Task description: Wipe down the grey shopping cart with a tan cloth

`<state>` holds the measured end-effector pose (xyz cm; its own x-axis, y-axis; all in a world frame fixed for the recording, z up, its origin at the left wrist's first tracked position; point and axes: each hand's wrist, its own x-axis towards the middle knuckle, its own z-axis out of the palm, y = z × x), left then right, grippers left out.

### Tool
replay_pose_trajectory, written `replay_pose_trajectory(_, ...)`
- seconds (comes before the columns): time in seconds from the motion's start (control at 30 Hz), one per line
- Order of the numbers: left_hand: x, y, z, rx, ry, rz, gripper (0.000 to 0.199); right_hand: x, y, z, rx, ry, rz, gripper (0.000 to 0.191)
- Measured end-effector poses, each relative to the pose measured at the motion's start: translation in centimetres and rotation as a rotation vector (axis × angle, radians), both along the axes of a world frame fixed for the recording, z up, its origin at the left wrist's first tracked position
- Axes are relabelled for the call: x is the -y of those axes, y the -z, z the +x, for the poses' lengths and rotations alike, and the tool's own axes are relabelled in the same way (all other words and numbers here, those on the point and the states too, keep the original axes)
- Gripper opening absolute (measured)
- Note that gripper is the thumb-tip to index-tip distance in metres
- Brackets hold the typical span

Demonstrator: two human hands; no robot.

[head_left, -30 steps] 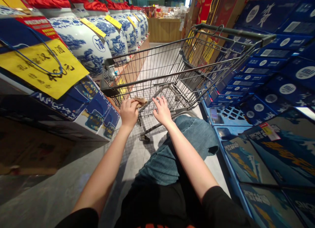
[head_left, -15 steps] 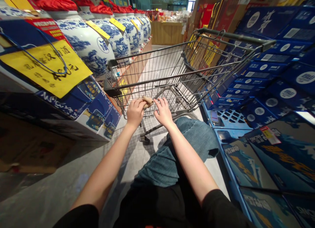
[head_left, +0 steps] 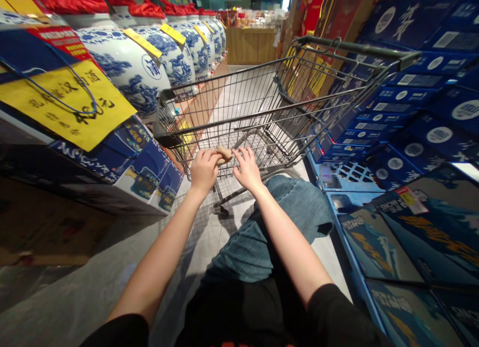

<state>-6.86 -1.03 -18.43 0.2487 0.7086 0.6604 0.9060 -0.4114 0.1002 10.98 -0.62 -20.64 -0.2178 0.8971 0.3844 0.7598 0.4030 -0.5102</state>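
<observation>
My left hand (head_left: 204, 173) is closed around a small tan, knobbly piece that looks like ginger root (head_left: 224, 154), part of it hidden behind the fingers. On the other side, my right hand (head_left: 246, 168) has its fingers apart, and the index fingertip is at the right end of the ginger root. Whether that fingertip touches it I cannot tell. Both hands are at the near side of a black wire shopping cart (head_left: 239, 118), whose basket stands across in front of me.
Blue-and-white jars (head_left: 112, 57) with red cloth tops line the left side. A yellow price sign (head_left: 67, 105) hangs on gift boxes nearer me. Stacked blue boxes (head_left: 411, 95) and a blue pallet (head_left: 352, 187) stand on the right. A wooden counter (head_left: 250, 46) is at the back.
The view has shifted slightly. My hands keep nearly the same pose, the left still holding the ginger root and the right fingers still apart beside it.
</observation>
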Motion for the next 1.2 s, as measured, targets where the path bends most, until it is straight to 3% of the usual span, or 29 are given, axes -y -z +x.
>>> replay_pose_trajectory(0.23,-0.2,-1.8,0.9,0.055,0.072,0.104,0.035,-0.1,0.4,0.0,-0.04,-0.01,0.022,0.055)
replay_pose_trajectory(0.43,-1.0,1.2,2.3,0.011,0.017,-0.09,0.038,-0.2,0.2,0.1,-0.01,-0.019,0.0,0.054)
replay_pose_trajectory(0.5,-0.8,1.5,2.3,0.009,0.017,-0.107,0.039,-0.1,0.0,0.1,0.005,-0.022,-0.013,0.055)
replay_pose_trajectory(0.67,0.1,-1.4,1.6,0.032,0.078,-0.025,0.04,0.1,-0.2,0.1,0.022,-0.005,-0.028,0.053)
replay_pose_trajectory(0.8,-0.1,-3.2,0.8,0.126,-0.003,0.137,0.04,0.0,0.0,0.1,0.006,-0.006,-0.008,0.063)
replay_pose_trajectory(1.03,-0.5,-0.3,-0.2,0.018,0.038,-0.017,0.029,-0.1,0.3,0.1,-0.025,-0.009,0.014,0.065)
replay_pose_trajectory(1.2,-0.3,-0.2,-1.2,0.056,0.018,0.052,0.027,0.0,0.2,0.1,-0.022,-0.013,0.002,0.064)
